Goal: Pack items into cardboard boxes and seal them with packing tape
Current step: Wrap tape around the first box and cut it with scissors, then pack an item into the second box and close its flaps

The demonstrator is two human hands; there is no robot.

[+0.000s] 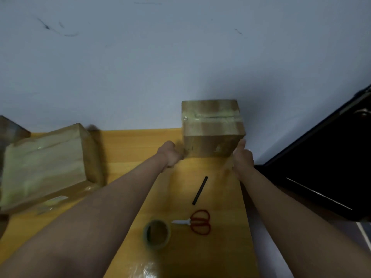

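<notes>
Reaching with both arms straight: left hand (170,155), fingers curled, and right hand (243,157), fingers extended, flanking the taped box (211,129) on the table (128,141).

A brown cardboard box (211,128), banded with glossy, pale greenish-clear tape, sits at centre frame on a yellow-orange wood-grain table (138,149). At left, larger tan boxes (46,163) carry the same pale tape sheen. In the lower centre lie red-handled scissors (197,222) with white-sheathed blades, a translucent brownish tape roll (157,233) and a black strip (200,190). A pale blue-grey wall (180,57), smudged dark at upper left, fills the top.
</notes>
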